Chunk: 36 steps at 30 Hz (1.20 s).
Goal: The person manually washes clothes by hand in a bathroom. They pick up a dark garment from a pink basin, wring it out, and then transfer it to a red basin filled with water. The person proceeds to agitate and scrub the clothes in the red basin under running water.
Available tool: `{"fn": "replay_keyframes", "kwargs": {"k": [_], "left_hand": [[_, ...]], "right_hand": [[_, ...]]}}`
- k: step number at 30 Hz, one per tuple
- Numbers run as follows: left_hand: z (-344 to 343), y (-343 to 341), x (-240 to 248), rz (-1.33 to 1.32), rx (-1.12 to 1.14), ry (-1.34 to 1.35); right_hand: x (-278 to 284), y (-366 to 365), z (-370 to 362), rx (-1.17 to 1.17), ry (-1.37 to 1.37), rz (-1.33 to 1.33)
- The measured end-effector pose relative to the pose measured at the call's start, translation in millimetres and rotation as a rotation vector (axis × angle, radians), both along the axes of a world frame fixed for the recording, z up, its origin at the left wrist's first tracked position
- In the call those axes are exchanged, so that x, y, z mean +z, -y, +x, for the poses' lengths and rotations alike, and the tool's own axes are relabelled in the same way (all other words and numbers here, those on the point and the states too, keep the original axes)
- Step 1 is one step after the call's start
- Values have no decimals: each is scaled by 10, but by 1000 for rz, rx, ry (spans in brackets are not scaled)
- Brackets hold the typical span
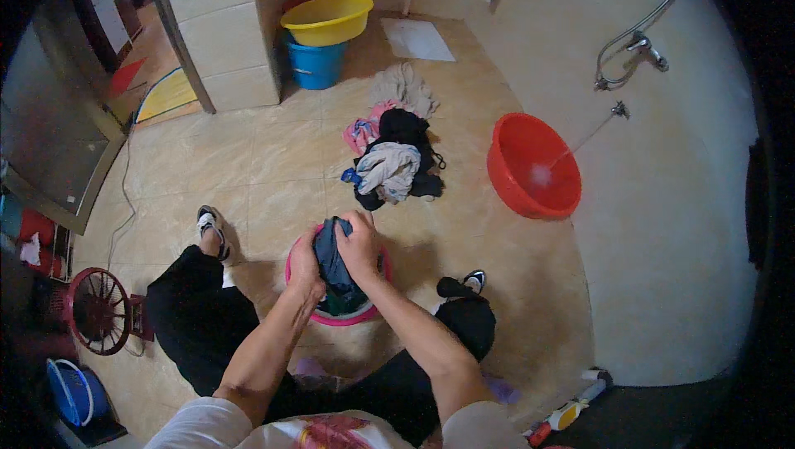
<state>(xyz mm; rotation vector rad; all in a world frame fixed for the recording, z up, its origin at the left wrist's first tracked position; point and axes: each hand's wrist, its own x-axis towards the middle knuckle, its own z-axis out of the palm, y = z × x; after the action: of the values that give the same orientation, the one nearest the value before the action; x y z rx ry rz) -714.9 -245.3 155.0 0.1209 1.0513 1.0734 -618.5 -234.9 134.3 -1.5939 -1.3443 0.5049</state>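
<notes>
Between my knees stands a pink basin (335, 321), with dark wet-looking cloth inside it. Over the basin, my left hand (305, 263) and my right hand (359, 243) grip a dark blue-grey garment (333, 265) from its two sides. The fingers of both hands are closed round the fabric; its exact kind of garment cannot be made out. Beyond the basin a heap of clothes lies on the floor: a pale patterned piece (389, 169), black clothing (405, 127), a pink piece (362, 132) and a grey-beige one (404, 89).
Water from a wall tap (619, 109) runs into a red basin (515, 169) at right. A yellow basin (330, 21) sits on a blue bucket (316, 65) by the wall. To the left stand a dark red fan (99, 311) with a cable and another blue bucket (79, 393).
</notes>
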Motion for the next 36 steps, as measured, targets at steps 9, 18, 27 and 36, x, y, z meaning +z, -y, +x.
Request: {"fn": "replay_keyframes", "kwargs": {"k": [9, 18, 27, 36], "left_hand": [[-341, -56, -73, 19, 57, -176], [-530, -190, -306, 321, -127, -628], [-591, -283, -184, 436, -70, -702], [-579, 22, 652, 372, 67, 410]], "right_hand": [[-47, 182, -357, 94, 10, 36], [100, 519, -472, 278, -194, 63], [432, 729, -523, 441, -108, 357], [331, 272, 133, 485, -649, -275]]}}
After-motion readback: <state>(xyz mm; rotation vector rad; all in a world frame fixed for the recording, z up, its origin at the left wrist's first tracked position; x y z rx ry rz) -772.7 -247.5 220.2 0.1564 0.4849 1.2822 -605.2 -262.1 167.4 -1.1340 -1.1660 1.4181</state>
